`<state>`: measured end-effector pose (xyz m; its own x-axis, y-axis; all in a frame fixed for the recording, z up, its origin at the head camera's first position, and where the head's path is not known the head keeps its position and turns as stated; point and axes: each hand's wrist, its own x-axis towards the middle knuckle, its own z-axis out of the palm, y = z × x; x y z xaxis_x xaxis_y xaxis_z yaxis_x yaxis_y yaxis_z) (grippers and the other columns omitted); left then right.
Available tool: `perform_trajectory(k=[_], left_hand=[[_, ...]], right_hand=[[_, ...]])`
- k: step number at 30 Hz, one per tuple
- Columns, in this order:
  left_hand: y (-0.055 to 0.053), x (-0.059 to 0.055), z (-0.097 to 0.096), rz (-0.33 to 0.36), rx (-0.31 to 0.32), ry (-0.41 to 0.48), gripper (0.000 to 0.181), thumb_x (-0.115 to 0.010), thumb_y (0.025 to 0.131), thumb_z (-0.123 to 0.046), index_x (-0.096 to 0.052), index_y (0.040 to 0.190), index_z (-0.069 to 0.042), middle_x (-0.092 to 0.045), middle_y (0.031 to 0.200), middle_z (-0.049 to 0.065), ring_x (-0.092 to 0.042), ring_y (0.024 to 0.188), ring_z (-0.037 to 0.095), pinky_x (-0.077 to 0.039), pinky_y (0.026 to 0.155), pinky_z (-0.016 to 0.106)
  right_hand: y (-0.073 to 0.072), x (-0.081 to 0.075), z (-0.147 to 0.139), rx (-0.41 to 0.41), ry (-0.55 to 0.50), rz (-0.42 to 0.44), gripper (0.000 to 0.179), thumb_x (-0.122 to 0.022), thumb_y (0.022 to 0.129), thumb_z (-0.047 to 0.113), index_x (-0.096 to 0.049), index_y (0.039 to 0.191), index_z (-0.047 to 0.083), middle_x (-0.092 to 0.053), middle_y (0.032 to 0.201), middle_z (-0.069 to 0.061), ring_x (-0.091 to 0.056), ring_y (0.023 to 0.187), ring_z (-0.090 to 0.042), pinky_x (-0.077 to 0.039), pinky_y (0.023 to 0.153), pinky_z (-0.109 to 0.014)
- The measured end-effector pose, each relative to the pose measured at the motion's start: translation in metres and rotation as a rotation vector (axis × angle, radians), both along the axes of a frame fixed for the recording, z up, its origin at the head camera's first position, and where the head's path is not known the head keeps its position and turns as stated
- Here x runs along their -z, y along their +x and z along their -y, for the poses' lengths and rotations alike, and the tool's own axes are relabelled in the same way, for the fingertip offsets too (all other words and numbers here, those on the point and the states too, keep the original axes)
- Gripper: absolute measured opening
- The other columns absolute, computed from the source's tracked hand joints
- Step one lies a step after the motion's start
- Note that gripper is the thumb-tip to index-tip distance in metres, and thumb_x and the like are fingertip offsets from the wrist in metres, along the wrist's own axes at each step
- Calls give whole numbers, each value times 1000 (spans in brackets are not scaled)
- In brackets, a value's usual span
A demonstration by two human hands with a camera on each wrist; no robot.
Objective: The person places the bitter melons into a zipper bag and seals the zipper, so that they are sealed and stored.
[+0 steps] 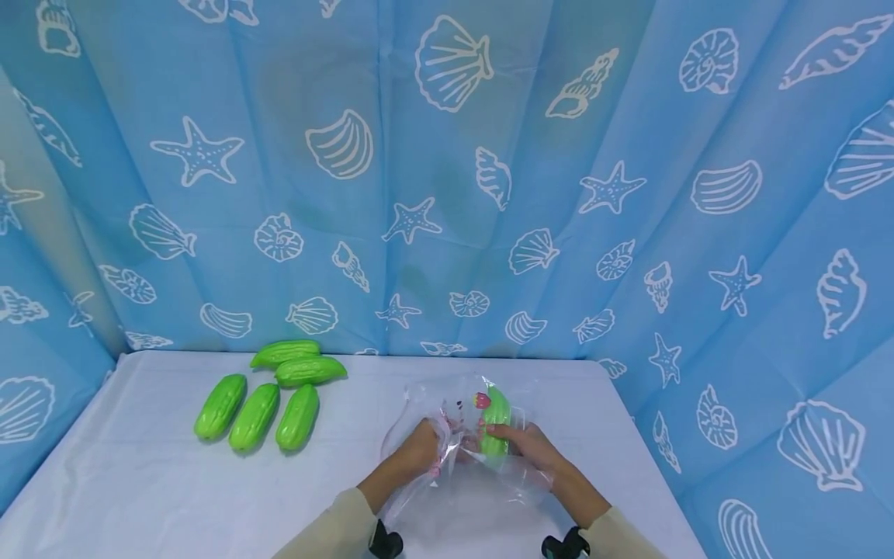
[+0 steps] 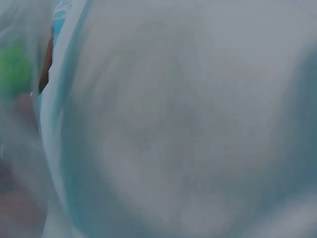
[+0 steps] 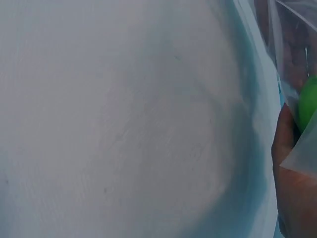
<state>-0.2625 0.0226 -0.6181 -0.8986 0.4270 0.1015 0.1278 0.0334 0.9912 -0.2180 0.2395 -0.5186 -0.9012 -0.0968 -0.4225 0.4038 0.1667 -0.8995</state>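
past your sleeves, your left hand clutches the clear bag; just rightward, your right hand grips the green gourd, long axis pointing away.

Clear plastic and picture edges hide much of the handwork

In the head view, the fingers of the left hand are lost among folds and glare of the clear plastic bag, whose small pink print is too tiny to make out. The right hand covers part of the green, ridged, elongated plastic-looking vegetable. The bottom edge cuts off the beige sleeves and the white-covered desk. The left wrist view is badly blurred, its green patch sliced by the left edge; in the right wrist view, the right edge crops vegetable, bag and hand.
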Motion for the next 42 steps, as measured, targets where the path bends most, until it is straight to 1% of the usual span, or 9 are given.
perform_trajectory(k=[2,3,4,7,11,18,24,31,42], left_hand=[[13,-31,10,12,5,-67,21,-50,100,-17,-62,100,0,-59,79,8,-54,60,17,-48,49,29],[22,-52,15,102,6,-72,19,-54,97,-12,-64,100,3,-62,84,12,-56,65,20,-51,53,32],[25,-61,20,147,10,-43,18,-55,96,-12,-65,100,2,-63,86,8,-57,68,16,-51,56,28],[29,-78,31,320,7,81,26,-49,100,-19,-63,108,1,-63,92,3,-59,76,12,-54,66,24],[26,-83,39,488,6,186,41,-46,102,-38,-57,115,-1,-61,95,4,-60,79,14,-56,69,25],[27,-80,40,418,-20,87,41,-73,88,-33,-65,113,-1,-66,100,7,-61,81,16,-54,71,23],[26,-82,49,346,-136,35,24,-67,92,-23,-67,103,-1,-60,86,5,-52,71,13,-43,58,19],[19,-84,58,276,-256,-34,31,-68,92,-21,-67,116,-1,-60,90,7,-57,78,16,-49,67,22],[17,-93,61,235,-286,-37,29,-67,93,-20,-67,115,-1,-61,86,9,-59,70,16,-51,63,20]], right_hand=[[-1,1,-2,16,14,-3,64,-71,85,44,-52,128,1,-63,117,-9,-60,102,-22,-52,89,-38],[-1,1,-3,26,15,0,64,-71,84,44,-52,128,1,-63,117,-9,-60,102,-22,-52,89,-38],[-2,1,-4,37,18,5,63,-71,84,43,-52,127,1,-63,116,-10,-60,102,-23,-52,89,-38],[-3,2,-8,69,18,16,64,-72,83,42,-50,126,0,-62,117,-12,-60,102,-24,-51,91,-40],[-5,2,-11,95,29,28,73,-75,81,45,-45,130,-1,-57,123,-14,-56,107,-27,-49,95,-44],[-6,3,-9,80,13,49,81,-76,80,48,-37,133,0,-53,126,-17,-56,109,-29,-53,91,-44],[-7,4,-15,57,16,46,73,-73,82,46,-46,133,0,-61,120,-12,-61,103,-24,-53,90,-41],[-5,8,-18,74,-37,11,59,-68,87,30,-48,130,-4,-57,126,-17,-52,116,-30,-39,105,-51],[-9,-1,-16,99,-224,-11,61,-59,94,33,-34,142,3,-54,122,-10,-56,107,-20,-48,95,-34]])
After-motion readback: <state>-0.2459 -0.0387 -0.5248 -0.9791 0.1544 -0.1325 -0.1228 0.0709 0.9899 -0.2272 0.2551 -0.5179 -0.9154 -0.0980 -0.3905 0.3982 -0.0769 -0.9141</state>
